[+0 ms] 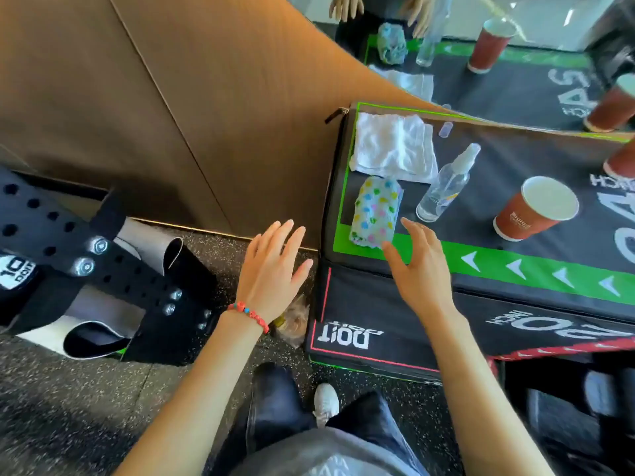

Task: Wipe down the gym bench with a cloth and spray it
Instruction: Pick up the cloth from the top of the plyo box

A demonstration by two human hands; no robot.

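A folded cloth with coloured dots (376, 211) lies on the black and green padded box (536, 273), near its left front corner. Behind it lies a white towel (393, 147). A clear spray bottle (446, 185) stands to the right of both cloths, with its small clear cap (445, 129) lying farther back. My right hand (417, 266) hovers open just in front of the dotted cloth, fingers spread, touching nothing. Over the floor to the left of the box, my left hand (273, 269), with a red bead bracelet, is open as well and empty.
A red paper cup (536, 209) stands right of the bottle, another (622, 159) at the right edge. A mirror (515, 46) behind the box reflects everything. A brown wall panel (171, 97) rises at left. Black perforated gym equipment (96, 269) sits on the speckled floor at left.
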